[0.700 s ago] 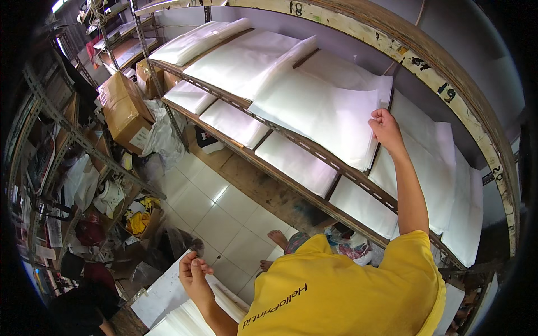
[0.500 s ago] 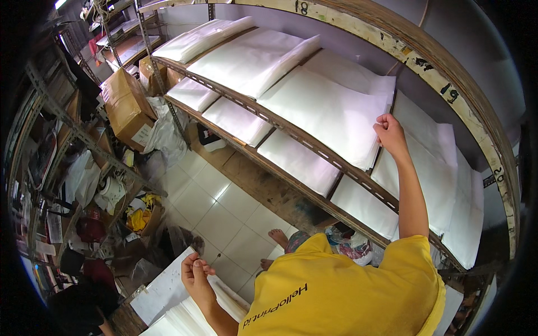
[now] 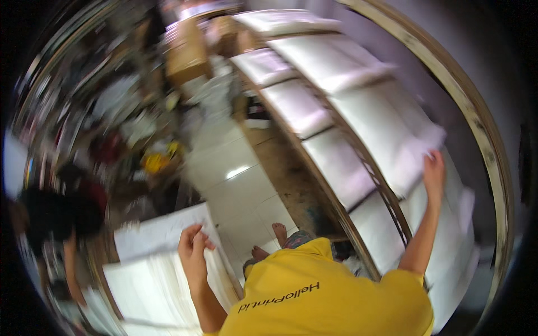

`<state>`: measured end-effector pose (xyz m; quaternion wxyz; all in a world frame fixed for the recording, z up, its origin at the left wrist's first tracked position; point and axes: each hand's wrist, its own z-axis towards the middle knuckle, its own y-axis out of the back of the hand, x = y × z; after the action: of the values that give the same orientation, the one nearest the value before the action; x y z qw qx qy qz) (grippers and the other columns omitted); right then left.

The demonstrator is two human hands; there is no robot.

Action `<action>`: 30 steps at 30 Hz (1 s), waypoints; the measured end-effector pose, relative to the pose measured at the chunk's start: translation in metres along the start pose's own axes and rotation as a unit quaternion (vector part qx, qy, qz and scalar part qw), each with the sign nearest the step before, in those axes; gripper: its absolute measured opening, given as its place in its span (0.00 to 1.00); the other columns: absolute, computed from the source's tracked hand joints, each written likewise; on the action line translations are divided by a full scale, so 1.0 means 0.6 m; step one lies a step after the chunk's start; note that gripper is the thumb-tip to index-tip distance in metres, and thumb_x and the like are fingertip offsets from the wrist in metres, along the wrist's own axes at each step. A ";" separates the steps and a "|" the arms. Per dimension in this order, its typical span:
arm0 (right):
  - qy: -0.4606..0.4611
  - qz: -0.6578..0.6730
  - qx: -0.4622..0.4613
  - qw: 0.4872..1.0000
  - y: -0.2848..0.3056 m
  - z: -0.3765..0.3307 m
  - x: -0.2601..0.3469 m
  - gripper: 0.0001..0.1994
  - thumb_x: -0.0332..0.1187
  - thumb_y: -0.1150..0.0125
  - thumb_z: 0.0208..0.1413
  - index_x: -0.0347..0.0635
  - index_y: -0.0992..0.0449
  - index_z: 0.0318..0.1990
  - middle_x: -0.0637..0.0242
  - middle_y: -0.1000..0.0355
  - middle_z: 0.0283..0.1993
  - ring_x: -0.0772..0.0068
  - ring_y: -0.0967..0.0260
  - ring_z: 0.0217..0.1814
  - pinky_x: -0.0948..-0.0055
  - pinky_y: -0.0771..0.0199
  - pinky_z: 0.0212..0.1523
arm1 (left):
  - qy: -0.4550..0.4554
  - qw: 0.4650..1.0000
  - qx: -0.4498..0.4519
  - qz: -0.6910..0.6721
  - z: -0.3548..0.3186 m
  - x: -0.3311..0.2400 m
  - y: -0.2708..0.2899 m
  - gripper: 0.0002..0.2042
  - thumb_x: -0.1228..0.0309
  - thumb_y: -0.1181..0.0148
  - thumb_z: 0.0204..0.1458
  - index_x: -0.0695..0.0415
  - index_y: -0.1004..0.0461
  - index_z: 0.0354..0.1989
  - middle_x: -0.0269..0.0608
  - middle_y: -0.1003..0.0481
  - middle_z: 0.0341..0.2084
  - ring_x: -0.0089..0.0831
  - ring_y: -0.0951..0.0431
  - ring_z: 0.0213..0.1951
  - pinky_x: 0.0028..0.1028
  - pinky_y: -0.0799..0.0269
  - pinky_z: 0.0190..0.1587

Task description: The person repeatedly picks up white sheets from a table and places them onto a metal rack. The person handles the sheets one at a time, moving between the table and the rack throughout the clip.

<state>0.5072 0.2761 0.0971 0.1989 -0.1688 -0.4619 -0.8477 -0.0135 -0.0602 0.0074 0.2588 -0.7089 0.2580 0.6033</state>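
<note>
White flat plastic-wrapped packs [image 3: 392, 140] lie stacked on the wooden rack shelf [image 3: 358, 162] at two o'clock; the right hand [image 3: 434, 171] grips one pack's lower corner. The left hand [image 3: 193, 246], at seven o'clock, rests half-curled on a white paper stack [image 3: 151, 274]; whether it pinches a sheet is unclear.

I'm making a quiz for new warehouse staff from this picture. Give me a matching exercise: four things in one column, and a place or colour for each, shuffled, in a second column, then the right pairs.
Things:
1. left hand
2. right hand
3. shirt
4. floor tiles

Places or colours:
A. yellow
B. on the white sheets stacked at lower left
C. pale and glossy, between the shelves and the clutter
D. raised to the white bundle on the shelf rack

Pairs: 1-B, 2-D, 3-A, 4-C
</note>
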 end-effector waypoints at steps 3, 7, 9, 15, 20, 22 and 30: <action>0.039 0.126 0.063 0.989 -0.006 -0.004 0.059 0.19 0.34 0.45 0.64 0.32 0.31 0.58 0.55 0.30 0.58 0.62 0.33 0.59 0.67 0.34 0.60 | -0.013 1.000 -0.016 -0.002 -0.022 -0.030 0.025 0.12 0.73 0.46 0.59 0.67 0.28 0.48 0.39 0.28 0.31 0.25 0.28 0.28 0.26 0.28 0.33; 0.144 0.183 0.179 0.956 -0.071 0.004 0.236 0.16 0.35 0.45 0.65 0.33 0.29 0.55 0.62 0.30 0.51 0.73 0.35 0.51 0.76 0.35 0.52 | -0.008 0.996 -0.081 -0.034 -0.072 -0.012 0.069 0.14 0.71 0.43 0.60 0.66 0.29 0.49 0.41 0.24 0.34 0.23 0.23 0.29 0.23 0.26 0.35; 0.203 0.196 0.268 0.921 -0.138 0.002 0.311 0.17 0.37 0.45 0.65 0.34 0.28 0.55 0.64 0.29 0.50 0.73 0.35 0.51 0.75 0.36 0.53 | -0.041 0.987 -0.153 0.001 -0.110 -0.003 0.104 0.14 0.69 0.41 0.59 0.65 0.27 0.49 0.40 0.24 0.29 0.23 0.24 0.28 0.23 0.28 0.32; 0.266 0.263 0.457 0.807 -0.295 -0.107 0.471 0.13 0.33 0.46 0.65 0.37 0.28 0.53 0.71 0.34 0.41 0.81 0.39 0.39 0.82 0.38 0.39 | -0.070 0.880 -0.413 0.226 -0.228 0.003 0.244 0.12 0.69 0.38 0.55 0.64 0.25 0.44 0.41 0.24 0.28 0.27 0.25 0.27 0.26 0.29 0.30; 0.277 0.326 0.572 0.699 -0.320 -0.205 0.562 0.13 0.29 0.44 0.62 0.36 0.29 0.52 0.74 0.35 0.38 0.87 0.42 0.31 0.85 0.43 0.30 | 0.059 0.716 -0.497 0.487 -0.304 0.082 0.418 0.13 0.71 0.38 0.51 0.60 0.25 0.45 0.48 0.26 0.39 0.40 0.22 0.39 0.37 0.25 0.41; 0.278 0.325 0.601 0.676 -0.319 -0.231 0.587 0.12 0.29 0.43 0.62 0.36 0.29 0.51 0.74 0.35 0.37 0.87 0.42 0.31 0.85 0.43 0.30 | 0.121 0.642 -0.461 0.600 -0.329 0.132 0.498 0.15 0.71 0.39 0.49 0.57 0.25 0.46 0.49 0.27 0.43 0.43 0.24 0.46 0.43 0.27 0.47; 0.304 0.308 0.579 0.691 -0.323 -0.272 0.575 0.11 0.28 0.40 0.58 0.35 0.25 0.47 0.66 0.29 0.38 0.78 0.31 0.36 0.77 0.30 0.38 | 0.231 0.590 -0.267 0.727 -0.303 0.196 0.644 0.10 0.68 0.49 0.55 0.57 0.22 0.37 0.49 0.23 0.38 0.46 0.22 0.44 0.49 0.29 0.50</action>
<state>0.0972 0.1703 0.0362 0.6369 0.1133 -0.6974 -0.3085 -0.1280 -0.4732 -0.1054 -0.5343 -0.4384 0.5662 0.4491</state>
